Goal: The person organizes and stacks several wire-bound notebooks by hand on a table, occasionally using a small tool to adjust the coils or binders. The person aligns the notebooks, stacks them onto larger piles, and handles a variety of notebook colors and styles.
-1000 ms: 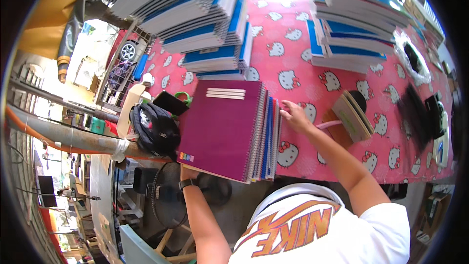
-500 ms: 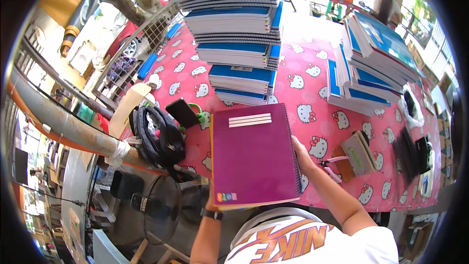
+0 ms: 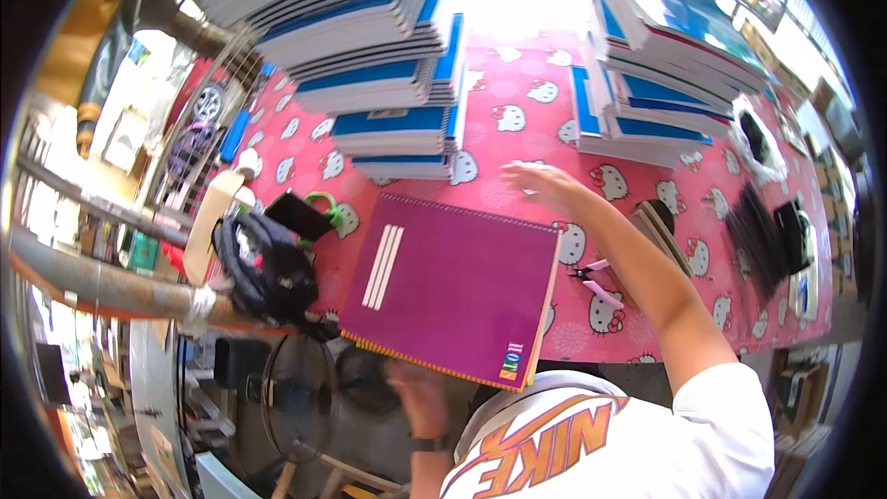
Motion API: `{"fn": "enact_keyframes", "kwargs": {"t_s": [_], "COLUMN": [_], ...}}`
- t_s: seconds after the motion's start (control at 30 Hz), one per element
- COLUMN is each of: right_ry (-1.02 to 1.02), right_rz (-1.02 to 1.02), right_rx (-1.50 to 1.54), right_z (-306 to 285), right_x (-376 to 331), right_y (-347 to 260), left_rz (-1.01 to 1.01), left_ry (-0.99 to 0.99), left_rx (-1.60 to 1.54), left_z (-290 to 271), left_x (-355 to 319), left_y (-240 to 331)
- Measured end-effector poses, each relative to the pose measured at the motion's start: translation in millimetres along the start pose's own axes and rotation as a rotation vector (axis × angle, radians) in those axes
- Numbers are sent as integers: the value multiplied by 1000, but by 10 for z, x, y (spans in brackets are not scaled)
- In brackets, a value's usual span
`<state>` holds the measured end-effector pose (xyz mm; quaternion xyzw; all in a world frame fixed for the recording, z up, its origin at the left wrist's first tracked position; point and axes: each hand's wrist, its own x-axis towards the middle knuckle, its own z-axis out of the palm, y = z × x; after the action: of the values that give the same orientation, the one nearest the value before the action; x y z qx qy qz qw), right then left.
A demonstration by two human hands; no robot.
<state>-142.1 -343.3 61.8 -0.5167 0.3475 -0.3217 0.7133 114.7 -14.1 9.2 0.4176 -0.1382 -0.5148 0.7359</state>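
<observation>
Your big purple notebook lies flat on the pink tabletop, right in front of you, with its near edge sticking out over the tabletop's edge. That overhang looks like why your left hand is down at 6 o'clock, under the near edge: it can prop the book so it does not tip off. The hand is blurry, so you cannot tell if its fingers are spread or curled.

Your right hand is up at 1 o'clock from the notebook, just past its far corner. It is flat, fingers spread, and holds nothing. It hovers over the cloth between the two tall piles.

The blue notebook stack leans at 12 o'clock, and a second blue stack sits at 2 o'clock. They fill the far side, so the purple book gets the free spot near you.

Pink-handled pliers rest at 3 o'clock, just beside the book. A black bag hangs off the edge at 9 o'clock, with a dark phone near it.
</observation>
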Motion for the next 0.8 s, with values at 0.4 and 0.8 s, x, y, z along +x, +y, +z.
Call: {"fn": "enact_keyframes", "kwargs": {"t_s": [0.4,0.8], "right_ry": [544,31], "right_rz": [48,-49], "right_rx": [16,-301], "right_z": [1186,517], "right_x": [-1615,-451], "right_y": [1179,668], "left_rz": [-424,-491], "left_ry": [-716,-423], "left_rx": [365,170], "left_z": [-324,-169], "left_x": [2342,1000], "left_y": [1187,692]}}
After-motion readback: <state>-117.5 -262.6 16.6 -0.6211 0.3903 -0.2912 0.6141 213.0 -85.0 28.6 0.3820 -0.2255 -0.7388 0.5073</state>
